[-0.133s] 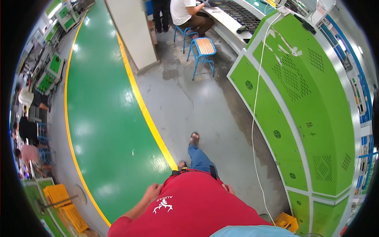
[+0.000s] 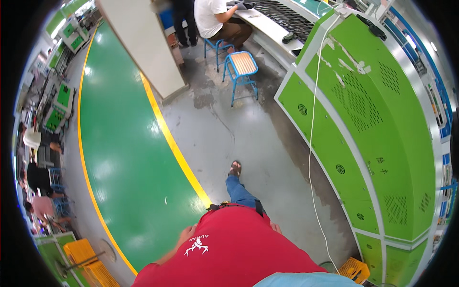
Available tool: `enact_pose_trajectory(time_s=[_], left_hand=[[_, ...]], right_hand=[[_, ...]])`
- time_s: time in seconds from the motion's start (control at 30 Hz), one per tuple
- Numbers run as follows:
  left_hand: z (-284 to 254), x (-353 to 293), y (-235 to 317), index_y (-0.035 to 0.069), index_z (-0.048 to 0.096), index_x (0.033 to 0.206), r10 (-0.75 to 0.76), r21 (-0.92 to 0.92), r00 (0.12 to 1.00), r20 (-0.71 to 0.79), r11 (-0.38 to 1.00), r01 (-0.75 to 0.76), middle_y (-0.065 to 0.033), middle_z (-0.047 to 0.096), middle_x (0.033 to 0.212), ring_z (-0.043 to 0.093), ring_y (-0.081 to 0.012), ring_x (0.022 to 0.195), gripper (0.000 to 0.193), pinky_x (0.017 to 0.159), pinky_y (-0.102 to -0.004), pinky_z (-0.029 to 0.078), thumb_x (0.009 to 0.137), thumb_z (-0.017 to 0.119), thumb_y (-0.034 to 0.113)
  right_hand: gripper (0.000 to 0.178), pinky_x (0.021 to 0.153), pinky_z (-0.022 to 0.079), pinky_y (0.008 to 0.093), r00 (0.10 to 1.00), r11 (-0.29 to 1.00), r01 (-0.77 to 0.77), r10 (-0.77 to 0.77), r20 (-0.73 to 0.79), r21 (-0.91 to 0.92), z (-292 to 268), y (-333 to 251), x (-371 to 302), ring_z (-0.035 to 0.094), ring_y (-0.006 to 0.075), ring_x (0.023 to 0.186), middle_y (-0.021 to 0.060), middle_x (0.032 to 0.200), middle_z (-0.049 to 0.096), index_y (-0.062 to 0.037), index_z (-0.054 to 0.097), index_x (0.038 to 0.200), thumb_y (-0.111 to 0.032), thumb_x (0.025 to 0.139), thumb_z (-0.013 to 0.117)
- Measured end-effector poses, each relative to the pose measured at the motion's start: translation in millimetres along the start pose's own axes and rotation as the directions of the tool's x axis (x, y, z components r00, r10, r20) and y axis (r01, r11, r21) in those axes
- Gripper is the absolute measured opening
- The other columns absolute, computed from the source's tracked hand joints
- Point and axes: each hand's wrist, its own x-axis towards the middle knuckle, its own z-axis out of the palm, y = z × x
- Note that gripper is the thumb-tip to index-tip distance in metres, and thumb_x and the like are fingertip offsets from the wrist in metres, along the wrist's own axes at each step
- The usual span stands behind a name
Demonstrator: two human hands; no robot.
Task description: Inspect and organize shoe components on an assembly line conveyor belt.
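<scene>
My left hand (image 2: 187,233) hangs beside the hip of my red shirt (image 2: 234,244), partly covered by it, over the green walkway. Only a sliver of my right hand (image 2: 275,228) shows at the shirt's other side, above the grey floor. The fingers of both hands are mostly hidden, and no held thing can be seen. One sandalled foot (image 2: 234,168) is out in front below a blue trouser leg (image 2: 240,190).
A blue-framed stool (image 2: 241,64) stands ahead, near a seated person (image 2: 217,21) at a workbench. A pale pillar (image 2: 143,45) rises left of it. Green machine cabinets (image 2: 368,143) line the right, with a hanging white cable (image 2: 311,167). Yellow crates (image 2: 354,269) sit low on both sides.
My view has shifted forward: the stool and pillar sit slightly lower and further left. My second foot has gone out of sight, and both hands show less beside the shirt.
</scene>
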Motion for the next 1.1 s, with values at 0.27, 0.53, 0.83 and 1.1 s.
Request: enact_pose_trajectory(time_s=[0.27,0.53,0.83,1.1], left_hand=[[-123.9,108.5,190.3,-0.005,0.075,0.111,-0.038,0.002,0.999,0.029,0.999,0.038,-0.0230,0.076,0.098,0.073,-0.0302,0.094,0.066,0.087,-0.0437,0.055,0.108,0.057,0.059],[-190.3,255.8,403.6,-0.005,0.075,0.113,0.029,0.089,0.994,0.106,0.995,-0.039,-0.0226,0.077,0.098,0.073,-0.0292,0.094,0.067,0.088,-0.0432,0.055,0.108,0.057,0.059],[-198.1,334.3,677.7,-0.005,0.075,0.114,0.065,0.155,0.970,0.236,0.983,-0.103,-0.0221,0.077,0.099,0.072,-0.0282,0.095,0.068,0.089,-0.0427,0.054,0.108,0.057,0.060],[-194.3,406.9,855.1,-0.002,0.077,0.115,0.223,0.339,0.859,0.462,0.850,-0.403,-0.0272,0.077,0.105,0.075,-0.0376,0.101,0.078,0.093,-0.0467,0.054,0.107,0.049,0.069]], right_hand=[[0.047,0.104,0.051,0.0457,0.969,0.893,0.217,-0.247,-0.026,-0.395,11.7,-161.4,95.2,0.066,0.0390,0.118,0.0222,0.125,0.070,-0.0116,0.067,0.140,-0.041,0.105,0.065],[0.051,0.103,0.051,0.0447,0.979,0.972,-0.161,0.135,-0.152,-0.172,46.7,-294.5,209.5,0.065,0.0398,0.122,0.0236,0.126,0.071,-0.0081,0.070,0.133,-0.048,0.106,0.054],[0.056,0.096,0.053,0.0455,0.881,0.914,-0.380,0.405,-0.244,0.145,61.5,-480.5,266.1,0.070,0.0389,0.113,0.0241,0.111,0.075,-0.0040,0.075,0.119,-0.053,0.106,0.050],[0.058,0.094,0.053,0.0461,0.908,0.908,-0.386,0.405,-0.108,0.166,80.3,-540.7,331.1,0.071,0.0392,0.111,0.0246,0.108,0.076,-0.0038,0.075,0.117,-0.054,0.106,0.050]])
